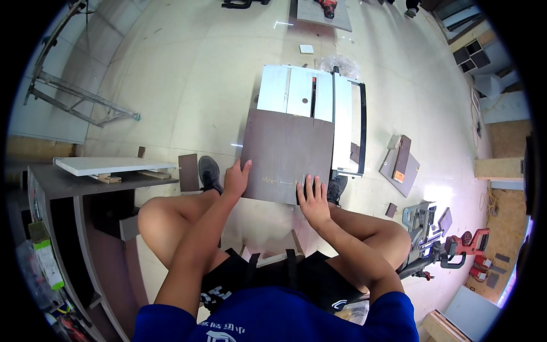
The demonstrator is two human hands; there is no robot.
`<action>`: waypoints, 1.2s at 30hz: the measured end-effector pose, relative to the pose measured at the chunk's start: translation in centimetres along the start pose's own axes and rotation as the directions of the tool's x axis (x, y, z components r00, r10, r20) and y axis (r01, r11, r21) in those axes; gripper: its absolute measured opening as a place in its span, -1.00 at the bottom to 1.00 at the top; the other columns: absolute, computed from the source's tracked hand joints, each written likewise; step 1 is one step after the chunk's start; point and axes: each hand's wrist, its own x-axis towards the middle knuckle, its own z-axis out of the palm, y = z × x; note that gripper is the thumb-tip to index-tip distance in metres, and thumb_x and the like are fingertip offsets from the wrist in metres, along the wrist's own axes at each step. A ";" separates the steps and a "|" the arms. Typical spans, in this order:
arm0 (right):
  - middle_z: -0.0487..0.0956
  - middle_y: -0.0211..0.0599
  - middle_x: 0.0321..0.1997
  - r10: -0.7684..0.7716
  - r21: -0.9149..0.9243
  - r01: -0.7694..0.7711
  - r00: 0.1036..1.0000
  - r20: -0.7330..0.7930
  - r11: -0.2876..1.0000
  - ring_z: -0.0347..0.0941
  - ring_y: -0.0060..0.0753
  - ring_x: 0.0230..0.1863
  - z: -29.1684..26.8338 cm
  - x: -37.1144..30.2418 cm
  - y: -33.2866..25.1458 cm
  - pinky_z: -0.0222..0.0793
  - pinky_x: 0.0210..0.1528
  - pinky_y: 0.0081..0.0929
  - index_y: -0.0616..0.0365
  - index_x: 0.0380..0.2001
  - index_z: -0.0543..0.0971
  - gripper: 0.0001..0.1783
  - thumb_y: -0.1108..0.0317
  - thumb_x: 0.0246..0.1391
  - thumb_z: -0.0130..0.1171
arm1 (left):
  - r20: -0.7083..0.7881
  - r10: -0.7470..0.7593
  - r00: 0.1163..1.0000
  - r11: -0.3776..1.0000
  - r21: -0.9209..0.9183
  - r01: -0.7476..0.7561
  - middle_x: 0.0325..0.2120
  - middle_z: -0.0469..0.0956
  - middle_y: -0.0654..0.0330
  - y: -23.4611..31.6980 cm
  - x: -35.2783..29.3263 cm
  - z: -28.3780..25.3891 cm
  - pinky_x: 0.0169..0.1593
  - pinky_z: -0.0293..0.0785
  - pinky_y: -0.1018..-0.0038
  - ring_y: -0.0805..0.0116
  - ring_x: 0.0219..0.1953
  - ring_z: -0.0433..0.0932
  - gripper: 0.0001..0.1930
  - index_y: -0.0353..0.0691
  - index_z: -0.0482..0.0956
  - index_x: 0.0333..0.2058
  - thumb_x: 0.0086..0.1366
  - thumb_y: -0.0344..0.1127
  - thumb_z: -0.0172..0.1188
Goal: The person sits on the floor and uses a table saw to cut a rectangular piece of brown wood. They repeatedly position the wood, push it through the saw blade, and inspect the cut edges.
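A flat brown board (288, 154) lies on the near part of a table saw's pale top (272, 91). Beyond the board's far edge, the saw's dark blade slot (314, 94) shows, with a small red part at its far end. My left hand (235, 179) grips the board's left edge near its front corner, the thumb toward the top face; some fingers are partly hidden. Flat on the board's near right area rests my right hand (313, 199), its fingers spread. Along the board's right side runs the saw's fence (335, 119).
On the left stands a dark cabinet (114, 183) with a white panel (108, 165) on it. Board offcuts (400, 165) lie on the floor at right, near a red-handled mitre saw (467, 245). A red drill (328, 8) rests on a far panel. A metal ladder-like frame (80, 102) is at left.
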 end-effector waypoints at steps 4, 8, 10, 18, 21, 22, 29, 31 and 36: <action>0.10 0.27 0.44 0.025 0.108 -0.022 0.999 -0.026 0.994 0.01 0.42 0.43 0.6 -1.6 -1.5 -0.01 0.36 0.32 0.18 0.29 0.31 -0.37 0.39 0.11 0.07 | 0.020 -0.015 1.000 0.998 0.068 0.014 -0.38 0.57 -0.35 -1.6 -2.3 0.2 -0.14 0.47 -0.05 -0.39 -0.25 0.55 -0.43 -0.42 0.49 -0.12 0.39 0.13 0.02; 0.10 0.16 0.46 0.058 0.120 -0.057 0.998 -0.006 0.991 0.01 0.31 0.45 -0.3 -2.9 -2.8 -0.05 0.39 0.29 0.10 0.26 0.35 -0.41 0.37 0.12 0.05 | 0.007 -0.050 0.999 0.996 -0.075 0.050 -0.39 0.57 -0.33 -2.4 -5.4 -0.5 -0.18 0.46 -0.01 -0.36 -0.26 0.55 -0.47 -0.42 0.46 -0.22 0.38 0.09 0.05; 0.06 0.11 0.48 0.073 0.216 -0.057 0.995 -0.064 0.975 -0.03 0.27 0.47 -1.5 -2.8 -3.3 -0.08 0.41 0.26 0.09 0.26 0.34 -0.39 0.39 0.09 0.05 | 0.013 -0.056 0.998 0.986 -0.156 0.057 -0.41 0.57 -0.29 -0.3 -6.5 -2.0 -0.20 0.48 0.05 -0.30 -0.29 0.57 -0.51 -0.42 0.45 -0.24 0.38 0.04 0.08; 0.18 0.16 0.42 0.303 0.705 0.125 0.841 -0.449 0.698 0.09 0.35 0.41 -8.8 -3.5 -7.0 0.11 0.36 0.17 0.21 0.29 0.29 -0.05 0.74 -0.37 0.08 | 0.011 0.136 0.991 0.835 -0.539 -0.109 -0.40 0.64 -0.01 15.8 -14.4 -9.6 -0.26 0.53 0.32 0.23 -0.34 0.65 -0.72 -0.37 0.47 -0.12 0.35 -0.27 0.19; 0.35 0.16 0.30 0.579 0.835 0.202 0.637 -0.509 0.512 0.35 0.17 0.29 -10.4 -3.8 -6.0 0.33 0.26 -0.14 0.30 0.26 0.31 -0.17 0.74 -0.23 0.11 | 0.051 0.281 0.958 0.715 -0.677 -0.174 -0.21 0.59 0.09 16.0 -14.3 -9.2 -0.25 0.54 0.60 0.49 -0.22 0.59 -0.69 -0.40 0.41 0.01 0.42 -0.31 0.12; 0.49 0.05 0.16 0.677 0.854 0.237 0.528 -0.513 0.463 0.53 -0.11 0.10 -10.9 -3.8 -5.2 0.45 0.12 -0.36 0.40 0.18 0.36 -0.40 0.68 -0.02 0.11 | 0.062 0.257 0.964 0.810 -0.558 -0.180 0.01 0.52 -0.02 14.6 -13.5 -8.5 -0.07 0.56 0.45 0.37 -0.02 0.56 -0.60 -0.38 0.36 0.11 0.43 -0.24 0.12; 0.50 -0.13 0.03 0.640 0.274 0.594 0.587 0.495 -0.757 0.43 -0.11 0.10 -6.9 -6.3 -4.0 0.30 0.30 -0.15 0.26 0.00 0.45 -0.64 0.53 0.08 0.03 | 0.758 -0.002 0.652 0.307 -0.621 0.722 0.18 0.38 -0.03 2.9 -13.9 -3.9 0.21 0.38 0.15 0.01 0.20 0.42 -0.26 -0.26 0.17 0.29 0.44 0.28 -0.15; 0.49 -0.14 0.05 0.535 0.177 0.555 0.592 0.602 -0.813 0.42 -0.10 0.12 -7.4 -6.5 -6.3 0.26 0.33 -0.14 0.25 0.00 0.46 -0.64 0.50 0.09 0.01 | 0.722 0.072 0.688 0.143 -0.690 0.709 0.16 0.40 0.03 3.3 -15.6 -4.9 0.22 0.39 0.12 0.07 0.18 0.44 -0.25 -0.18 0.20 0.29 0.43 0.35 -0.30; 0.49 -0.15 0.08 0.357 0.085 0.379 0.737 0.574 -0.921 0.37 -0.05 0.19 -4.7 -6.2 -10.9 0.21 0.36 -0.07 0.25 0.07 0.43 -0.44 0.59 -0.13 0.01 | 0.523 -0.225 0.822 0.297 -0.767 0.569 -0.14 0.52 0.25 1.1 -18.8 -5.1 -0.01 0.50 0.36 0.37 -0.10 0.54 -0.53 -0.17 0.40 0.10 0.46 0.07 -0.03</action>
